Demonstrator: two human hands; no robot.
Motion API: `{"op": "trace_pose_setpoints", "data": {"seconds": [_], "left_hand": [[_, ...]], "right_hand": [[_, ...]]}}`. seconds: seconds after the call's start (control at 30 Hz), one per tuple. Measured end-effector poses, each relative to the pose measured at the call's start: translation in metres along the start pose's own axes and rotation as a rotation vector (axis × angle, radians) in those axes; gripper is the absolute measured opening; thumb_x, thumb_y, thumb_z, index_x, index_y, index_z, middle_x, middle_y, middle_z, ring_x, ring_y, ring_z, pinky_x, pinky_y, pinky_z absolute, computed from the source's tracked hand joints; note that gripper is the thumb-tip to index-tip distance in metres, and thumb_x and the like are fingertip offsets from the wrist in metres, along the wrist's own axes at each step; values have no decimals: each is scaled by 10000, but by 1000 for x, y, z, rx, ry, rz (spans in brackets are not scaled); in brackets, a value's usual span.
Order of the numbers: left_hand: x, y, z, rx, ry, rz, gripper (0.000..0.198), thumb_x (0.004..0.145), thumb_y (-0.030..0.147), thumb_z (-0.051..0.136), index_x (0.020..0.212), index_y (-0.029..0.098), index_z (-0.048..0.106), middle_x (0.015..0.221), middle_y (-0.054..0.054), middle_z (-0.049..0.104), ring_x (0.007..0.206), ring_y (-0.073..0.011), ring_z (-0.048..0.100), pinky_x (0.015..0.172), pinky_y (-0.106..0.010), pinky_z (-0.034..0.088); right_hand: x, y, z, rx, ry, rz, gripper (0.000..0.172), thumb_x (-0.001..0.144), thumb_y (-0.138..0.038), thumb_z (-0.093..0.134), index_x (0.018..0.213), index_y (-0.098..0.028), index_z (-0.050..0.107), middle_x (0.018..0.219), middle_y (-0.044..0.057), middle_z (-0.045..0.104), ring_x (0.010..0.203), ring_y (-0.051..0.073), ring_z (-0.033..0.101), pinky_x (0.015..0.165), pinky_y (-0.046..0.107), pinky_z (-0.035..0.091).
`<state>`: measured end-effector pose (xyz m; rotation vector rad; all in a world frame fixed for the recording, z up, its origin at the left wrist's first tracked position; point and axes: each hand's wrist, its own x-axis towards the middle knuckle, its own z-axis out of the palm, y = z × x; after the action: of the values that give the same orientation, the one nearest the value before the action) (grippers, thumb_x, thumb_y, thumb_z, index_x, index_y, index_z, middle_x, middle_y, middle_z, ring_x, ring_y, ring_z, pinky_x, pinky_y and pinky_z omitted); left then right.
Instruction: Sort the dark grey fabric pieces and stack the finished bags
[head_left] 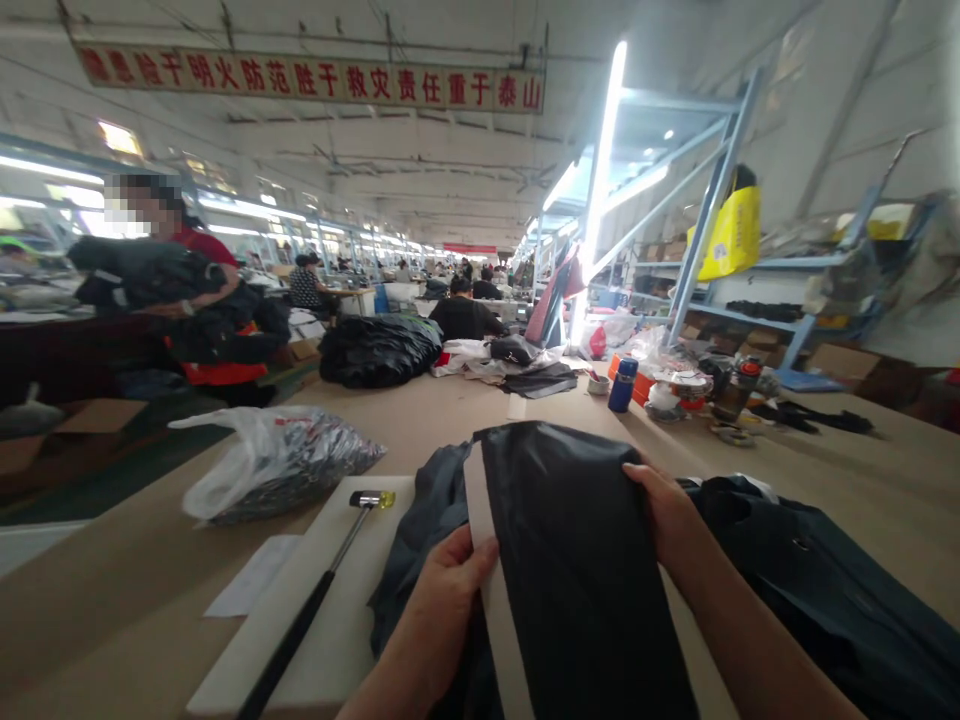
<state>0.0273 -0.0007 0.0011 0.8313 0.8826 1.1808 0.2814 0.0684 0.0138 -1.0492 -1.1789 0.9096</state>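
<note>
A black fabric piece [577, 560] lies over a stiff pale board [495, 590] on the brown worktable [420, 420]. My left hand [450, 590] grips the board's left edge, thumb on top. My right hand [664, 515] holds the fabric's right edge with fingers curled over it. More dark fabric [420, 540] is bunched under the left side, and a dark garment [817, 580] lies to the right of my right arm.
A hammer [330, 570] with a black handle rests on a white board [322, 610] at the left, next to a clear bag of dark items [277, 460]. A blue bottle [622, 385], tape rolls and clutter sit further back. A person in red [202, 300] stands at the left; shelving stands at the right.
</note>
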Motion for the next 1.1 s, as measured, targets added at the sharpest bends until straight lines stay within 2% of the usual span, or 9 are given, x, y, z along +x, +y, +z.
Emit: {"op": "trace_pose_setpoints", "data": {"seconds": [0.13,0.23,0.3,0.4,0.53,0.73,0.8,0.93,1.1], "left_hand": [[4,23,10,245,-26,153,350,810,329,618,1110,149,615,833,-54,707,663,-155,655,627,-235,525],[5,44,36,759,-121,469,333,890,293,436,1093,121,636,836,-65,700,715,-157,649,675,-245,538],[3,59,55,1087,-142,678,369,887,264,372,1000,84,673,884,-113,700,800,-186,643,781,-280,530],[-2,80,75,1445,-125,875,294,833,166,446,996,93,681,980,-162,684,909,-265,614,941,-431,454],[-8,89,76,1968,-37,1183,262,881,168,444,1073,192,619,944,-104,661,899,-282,590,844,-479,475],[-17,23,30,1636,-43,1553,209,844,137,479,998,174,616,988,-79,678,1046,-276,581,930,-400,469],[-19,-4,13,1363,-114,1341,139,857,151,479,794,171,602,706,-42,634,703,-145,605,726,-245,511],[-19,-31,1,622,71,230,373,805,518,580,873,151,581,715,-32,580,633,-141,568,497,-210,460],[-14,-36,2,136,170,20,640,606,646,713,975,155,534,763,-31,580,661,-165,565,515,-253,487]], "right_hand": [[-17,-30,1,-582,157,-680,416,825,-275,518,1230,-188,484,1340,122,495,1263,288,447,1020,496,405],[-49,-74,22,-942,-86,-1253,455,837,-135,501,1286,-200,473,1393,81,458,1356,270,316,1134,478,263],[-62,-99,38,-1144,-253,-1403,438,875,-133,413,1300,-208,485,1390,49,484,1350,262,315,1168,494,138],[-61,-119,48,-1332,-247,-1389,429,900,-148,328,1293,-177,498,1291,71,575,1227,269,443,1134,532,129],[-47,-107,38,-1334,-182,-1192,294,802,-107,525,1077,-183,595,946,46,670,857,219,602,881,423,421],[-55,-29,22,-1212,-293,-811,216,766,-44,573,845,-246,570,752,-42,618,661,166,593,619,309,397],[-61,-9,18,-1156,-300,-704,158,839,-97,531,829,-252,558,737,-45,605,641,154,588,586,292,381],[-75,7,22,-1023,-298,-752,117,912,-196,471,826,-236,540,772,-24,610,658,141,587,601,261,406],[-100,39,45,-827,-258,-1012,249,948,-266,395,714,-202,454,680,-8,562,604,114,542,576,214,405]]}}
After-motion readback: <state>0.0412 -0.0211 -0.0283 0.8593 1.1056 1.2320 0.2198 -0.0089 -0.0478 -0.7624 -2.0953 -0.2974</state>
